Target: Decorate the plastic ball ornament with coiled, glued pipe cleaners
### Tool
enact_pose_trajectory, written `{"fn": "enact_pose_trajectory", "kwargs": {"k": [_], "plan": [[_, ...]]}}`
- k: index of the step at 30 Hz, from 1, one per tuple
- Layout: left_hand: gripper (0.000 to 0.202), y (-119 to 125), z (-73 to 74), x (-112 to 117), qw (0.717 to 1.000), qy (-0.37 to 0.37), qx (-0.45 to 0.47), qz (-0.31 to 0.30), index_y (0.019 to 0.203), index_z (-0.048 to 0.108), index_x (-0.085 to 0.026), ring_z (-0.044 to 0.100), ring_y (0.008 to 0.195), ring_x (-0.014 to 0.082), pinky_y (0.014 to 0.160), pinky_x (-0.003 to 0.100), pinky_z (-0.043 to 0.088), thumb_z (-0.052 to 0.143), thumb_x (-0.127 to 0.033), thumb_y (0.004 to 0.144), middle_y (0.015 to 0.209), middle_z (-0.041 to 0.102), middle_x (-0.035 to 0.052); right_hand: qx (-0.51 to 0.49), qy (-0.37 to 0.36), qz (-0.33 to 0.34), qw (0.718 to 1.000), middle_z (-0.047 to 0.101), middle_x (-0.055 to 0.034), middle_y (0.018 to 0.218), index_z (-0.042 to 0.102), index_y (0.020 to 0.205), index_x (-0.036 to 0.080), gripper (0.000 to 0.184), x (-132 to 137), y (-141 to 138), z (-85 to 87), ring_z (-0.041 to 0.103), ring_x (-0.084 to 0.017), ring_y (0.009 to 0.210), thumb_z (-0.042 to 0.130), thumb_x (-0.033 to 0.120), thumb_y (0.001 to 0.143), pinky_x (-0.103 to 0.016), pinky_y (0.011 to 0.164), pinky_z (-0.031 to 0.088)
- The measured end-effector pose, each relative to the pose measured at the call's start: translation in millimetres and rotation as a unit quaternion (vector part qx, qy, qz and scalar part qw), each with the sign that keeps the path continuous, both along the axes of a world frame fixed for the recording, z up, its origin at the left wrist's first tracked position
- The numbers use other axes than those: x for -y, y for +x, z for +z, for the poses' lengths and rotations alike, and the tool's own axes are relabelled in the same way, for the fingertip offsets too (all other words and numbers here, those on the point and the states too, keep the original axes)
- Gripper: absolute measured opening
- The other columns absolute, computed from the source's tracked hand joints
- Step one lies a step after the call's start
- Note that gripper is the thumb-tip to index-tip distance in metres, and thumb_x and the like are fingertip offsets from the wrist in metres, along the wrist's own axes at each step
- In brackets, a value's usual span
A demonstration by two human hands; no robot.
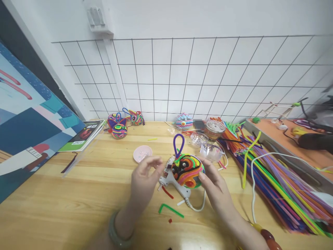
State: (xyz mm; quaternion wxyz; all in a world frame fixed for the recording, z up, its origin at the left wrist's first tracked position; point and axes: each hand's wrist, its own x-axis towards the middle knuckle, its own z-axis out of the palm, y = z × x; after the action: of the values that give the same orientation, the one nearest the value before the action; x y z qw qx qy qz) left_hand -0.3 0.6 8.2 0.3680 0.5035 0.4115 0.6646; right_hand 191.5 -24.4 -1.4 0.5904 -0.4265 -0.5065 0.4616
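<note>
My right hand (214,182) is closed round a ball (187,170) wrapped in swirls of coloured pipe cleaner, with a purple loop on top and small bead eyes on its face. It holds the ball just above a white glue gun (171,182) lying on the wooden table (78,194). My left hand (144,178) hovers left of the ball, its fingertips pinched together near the ball's face; what they hold is too small to make out. A jade-coloured bangle sits on my left wrist.
Three finished pipe-cleaner balls (119,130) stand by the wire-grid wall. A pink dish (142,153) and clear plastic cups (211,151) lie behind my hands. A heap of pipe cleaners (273,177) fills the right side. Green (170,209) and red offcuts lie in front. A booklet (82,136) rests left.
</note>
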Motion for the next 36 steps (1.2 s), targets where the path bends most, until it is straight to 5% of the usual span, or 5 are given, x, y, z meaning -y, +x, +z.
{"fn": "enact_pose_trajectory", "kwargs": {"k": [4, 9, 23, 28, 36], "plan": [[0.013, 6, 1.8, 12, 0.974, 0.153, -0.165, -0.025, 0.078, 0.075, -0.025, 0.062, 0.071, 0.0190, 0.071, 0.034, 0.048, 0.075, -0.014, 0.070, 0.073, 0.069, 0.0036, 0.031, 0.036, 0.024, 0.999, 0.063, -0.0052, 0.123, 0.053, 0.121, 0.030, 0.035, 4, -5, -3.0, 0.060, -0.022, 0.110, 0.062, 0.041, 0.088, -0.035, 0.092, 0.051], [0.014, 10, 3.0, 11, 0.958, 0.197, -0.206, -0.024, 0.082, 0.073, -0.023, 0.062, 0.069, 0.0173, 0.066, 0.031, 0.048, 0.073, -0.013, 0.073, 0.073, 0.068, 0.0030, 0.127, 0.090, 0.002, 0.988, 0.057, -0.0064, 0.127, 0.047, 0.128, 0.031, 0.041, 5, -2, -17.0, 0.056, -0.023, 0.115, 0.060, 0.036, 0.090, -0.037, 0.095, 0.049], [0.010, 7, 5.3, 14, 0.971, 0.081, -0.198, -0.104, 0.070, 0.063, -0.017, 0.057, 0.067, 0.0140, 0.064, 0.025, 0.046, 0.063, -0.015, 0.080, 0.069, 0.060, 0.0017, 0.203, 0.097, 0.000, 0.974, 0.050, -0.0092, 0.131, 0.040, 0.133, 0.031, 0.046, 3, 4, -23.6, 0.052, -0.026, 0.117, 0.058, 0.036, 0.091, -0.042, 0.097, 0.045], [0.010, 1, 3.7, 6, 0.991, -0.023, -0.013, -0.132, 0.071, 0.062, -0.017, 0.054, 0.067, 0.0124, 0.065, 0.024, 0.043, 0.065, -0.022, 0.080, 0.068, 0.057, -0.0003, 0.181, 0.079, -0.002, 0.980, 0.052, -0.0097, 0.130, 0.042, 0.132, 0.030, 0.046, 1, 6, -21.9, 0.054, -0.026, 0.115, 0.059, 0.037, 0.090, -0.042, 0.095, 0.046], [0.006, -52, 16.0, -31, 0.901, -0.068, 0.401, 0.150, 0.080, 0.057, -0.015, 0.056, 0.065, 0.0087, 0.064, 0.021, 0.046, 0.059, -0.016, 0.085, 0.072, 0.059, -0.0012, 0.084, 0.039, -0.019, 0.996, 0.063, -0.0076, 0.118, 0.052, 0.121, 0.027, 0.042, -2, 3, -9.3, 0.061, -0.024, 0.105, 0.064, 0.043, 0.085, -0.037, 0.087, 0.052]]}}
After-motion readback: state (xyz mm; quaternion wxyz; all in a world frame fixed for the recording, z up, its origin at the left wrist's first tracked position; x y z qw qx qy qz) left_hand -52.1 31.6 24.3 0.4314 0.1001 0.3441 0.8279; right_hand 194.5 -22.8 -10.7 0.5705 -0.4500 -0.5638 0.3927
